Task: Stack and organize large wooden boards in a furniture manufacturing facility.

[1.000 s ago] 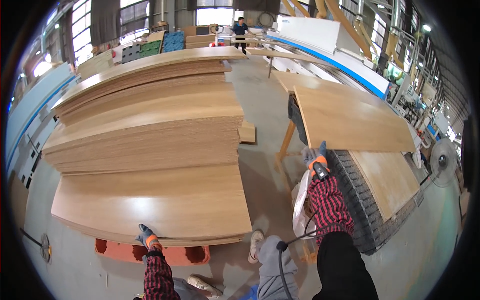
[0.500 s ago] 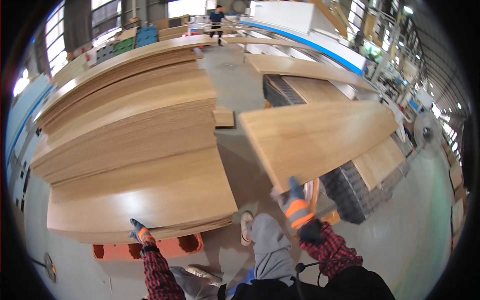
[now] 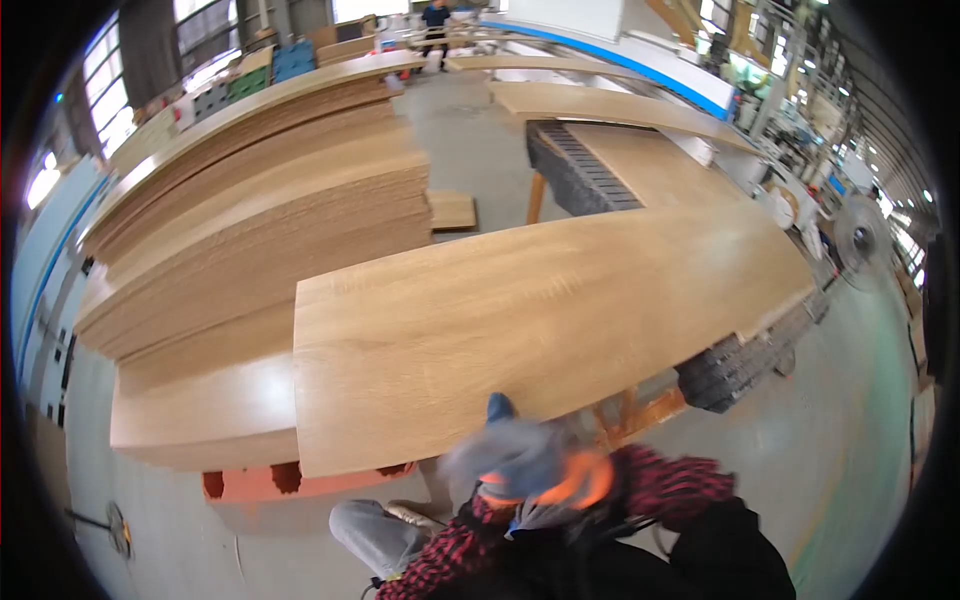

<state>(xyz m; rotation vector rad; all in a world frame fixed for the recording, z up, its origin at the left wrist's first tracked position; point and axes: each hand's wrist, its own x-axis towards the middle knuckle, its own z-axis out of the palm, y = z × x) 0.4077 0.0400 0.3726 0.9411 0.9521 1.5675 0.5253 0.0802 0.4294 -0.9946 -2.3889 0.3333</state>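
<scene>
A long wood-grain board point(image 3: 540, 310) slants from above the left stack to the roller support on the right, and its left end overlaps the stack's top panel. At the board's near edge, my gloved right hand point(image 3: 545, 455) grips it; a blue thumb lies on top, and the fingers below are hidden. My left hand point(image 3: 478, 462), also gloved, is close beside it at the same edge. Motion smears the left hand and the two gloves overlap, so its fingers cannot be made out.
Tall stacks of similar panels point(image 3: 270, 240) fill the left, the nearest on an orange pallet point(image 3: 255, 484). A dark roller conveyor point(image 3: 580, 175) carries another panel on the right. Beyond it stands a long white and blue machine point(image 3: 640, 75). A person point(image 3: 435, 30) stands far back.
The board has moved left, and its end now covers part of the near stack. My left hand has left that stack and come across beside my right hand, which has also shifted left.
</scene>
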